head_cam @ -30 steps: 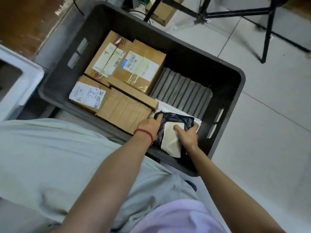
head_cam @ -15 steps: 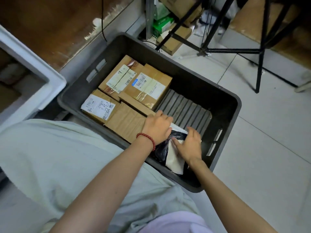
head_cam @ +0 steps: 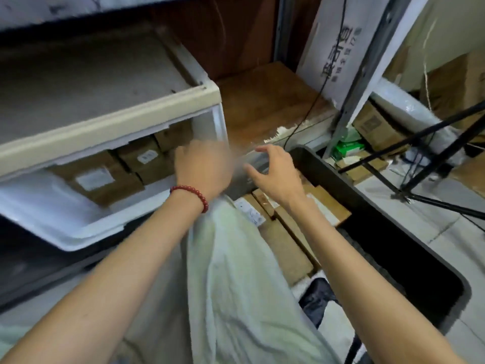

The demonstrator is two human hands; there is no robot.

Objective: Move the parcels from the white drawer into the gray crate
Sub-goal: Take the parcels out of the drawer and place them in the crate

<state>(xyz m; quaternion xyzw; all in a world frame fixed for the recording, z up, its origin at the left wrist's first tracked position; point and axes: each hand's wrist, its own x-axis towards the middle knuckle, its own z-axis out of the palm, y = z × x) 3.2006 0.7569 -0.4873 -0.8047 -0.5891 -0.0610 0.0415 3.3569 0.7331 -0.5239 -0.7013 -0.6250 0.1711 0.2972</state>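
Left hand (head_cam: 202, 169) and right hand (head_cam: 275, 174) being lifted off the black mailer bag (head_cam: 317, 292) (now lying in the gray crate (head_cam: 367, 195)), being carried toward cardboard parcels (head_cam: 105, 179) in the white drawer (head_cam: 78, 232), right spread and empty, left blurred so its grip cannot be told, tiled floor (head_cam: 446, 232), tripod (head_cam: 433, 158) beyond.

The left hand (head_cam: 202, 166) and right hand (head_cam: 275, 172) have let go of the black bag (head_cam: 315, 296), now lying alone in the gray crate (head_cam: 367, 198); both reach toward the white drawer (head_cam: 78, 232).
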